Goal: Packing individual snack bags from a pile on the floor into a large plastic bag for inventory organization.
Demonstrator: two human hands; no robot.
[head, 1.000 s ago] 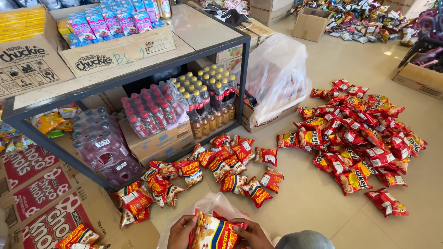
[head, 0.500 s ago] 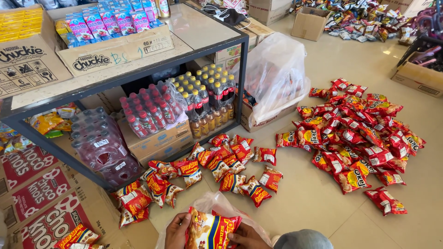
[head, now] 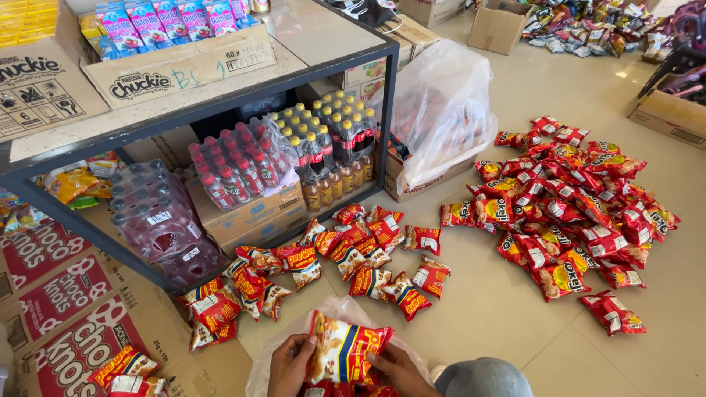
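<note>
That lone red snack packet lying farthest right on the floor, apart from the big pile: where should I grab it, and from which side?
Take the lone packet by its crimped end seam, coming from above on its right, open-floor side. It lies flat and puffy in the middle, so the flat seam likely pinches best. The pile crowds its upper left. Both hands hold another packet.

head: one view | looks steeply down, forward | hands near bottom edge | floor beyond

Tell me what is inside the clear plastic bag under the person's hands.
Both hands, left hand and right hand, hold a red-and-yellow snack packet over the clear plastic bag. More red packets show at its bottom; the held packet and hands cover how many.
</note>
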